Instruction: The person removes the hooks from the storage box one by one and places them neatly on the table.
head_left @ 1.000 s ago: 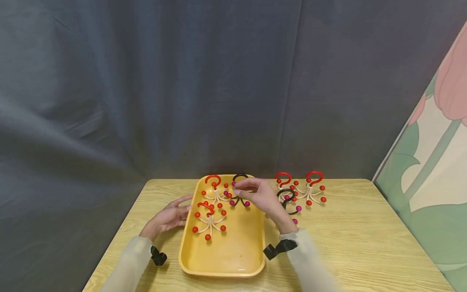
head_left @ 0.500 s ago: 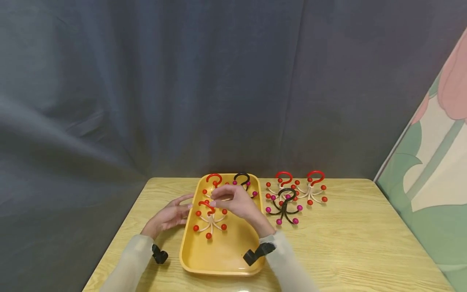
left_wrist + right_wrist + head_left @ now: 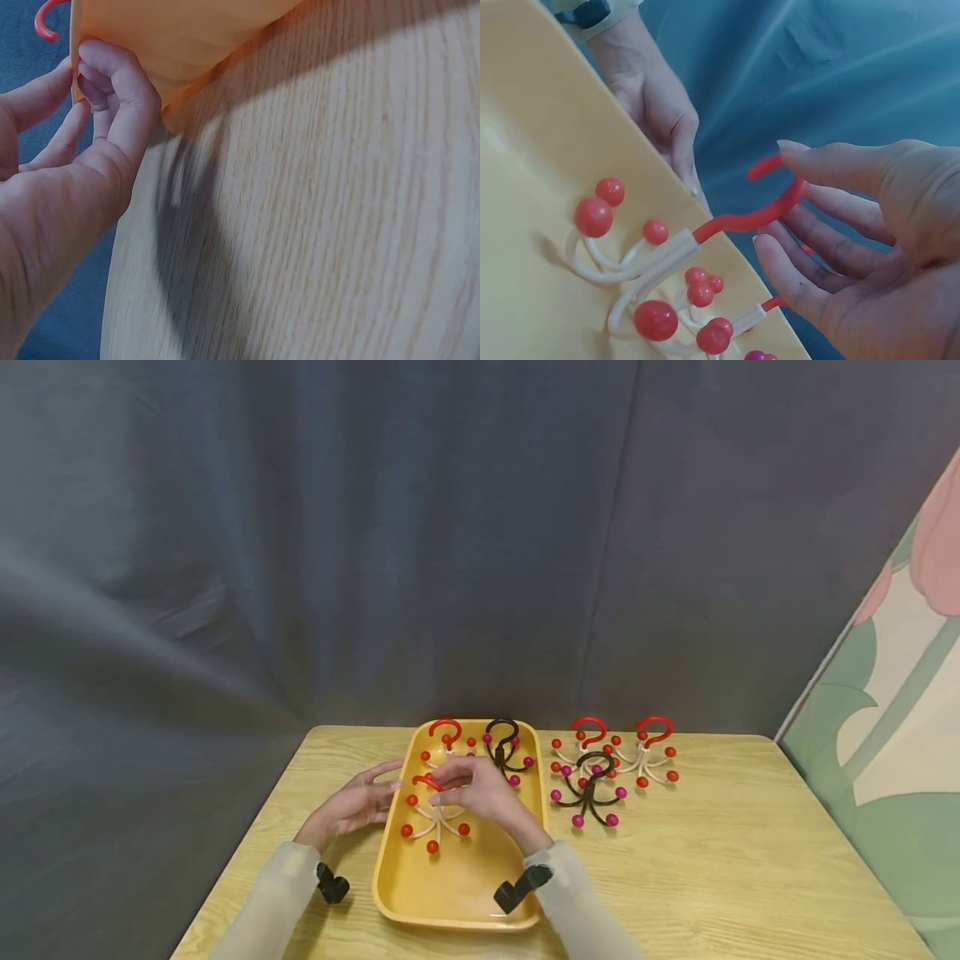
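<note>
Tray (image 3: 457,897): yellow, on wood-grain counter (image 3: 712,860).
Front piece (image 3: 673,250): white-armed, with red balls (image 3: 656,321) and upturned red hook (image 3: 739,223); standing inside tray, nearer left wall (image 3: 184,37).
Right hand (image 3: 480,789): above tray, fingers (image 3: 840,166) spread around red hook, contact unclear.
Left hand (image 3: 352,802): outside tray, bent fingers touching left wall; pinching or merely resting, impossible to tell.
Tray's far end: rear piece (image 3: 446,722), also red-hooked, beside black piece (image 3: 500,758).
Right of tray: second black piece (image 3: 588,791), nearer than two red-hooked pieces (image 3: 643,760).
Backdrop: dark curtain (image 3: 450,543).
</note>
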`<state>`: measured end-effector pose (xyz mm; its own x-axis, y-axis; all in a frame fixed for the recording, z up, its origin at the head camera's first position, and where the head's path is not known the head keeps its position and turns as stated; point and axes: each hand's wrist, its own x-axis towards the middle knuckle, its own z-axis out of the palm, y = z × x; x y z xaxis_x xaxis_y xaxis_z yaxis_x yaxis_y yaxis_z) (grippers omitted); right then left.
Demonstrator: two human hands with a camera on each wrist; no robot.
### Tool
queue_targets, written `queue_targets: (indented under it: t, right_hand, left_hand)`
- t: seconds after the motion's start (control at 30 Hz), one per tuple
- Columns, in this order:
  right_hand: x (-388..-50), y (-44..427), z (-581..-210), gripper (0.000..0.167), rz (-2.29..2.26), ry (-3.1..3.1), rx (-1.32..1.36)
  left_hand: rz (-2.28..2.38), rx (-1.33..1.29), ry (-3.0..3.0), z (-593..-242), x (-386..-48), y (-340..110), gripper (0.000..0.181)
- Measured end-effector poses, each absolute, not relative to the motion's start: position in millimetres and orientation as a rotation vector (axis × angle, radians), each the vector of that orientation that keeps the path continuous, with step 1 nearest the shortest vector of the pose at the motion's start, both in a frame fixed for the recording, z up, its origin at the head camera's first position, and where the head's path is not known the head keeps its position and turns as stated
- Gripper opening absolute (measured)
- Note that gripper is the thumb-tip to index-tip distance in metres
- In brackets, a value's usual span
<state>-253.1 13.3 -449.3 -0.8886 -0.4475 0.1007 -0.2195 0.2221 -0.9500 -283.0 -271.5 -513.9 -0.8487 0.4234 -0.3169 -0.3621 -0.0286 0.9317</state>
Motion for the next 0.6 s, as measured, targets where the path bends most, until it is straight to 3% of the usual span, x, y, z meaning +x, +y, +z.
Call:
queue_targets:
  t: [0.6]
  right_hand:
    - [-257.2,8.7,-459.9,0.025,-1.690,2.325,-0.650]
  left_hand:
    - [1.947,0.059,1.704,-513.8,-283.6,-271.8,0.063]
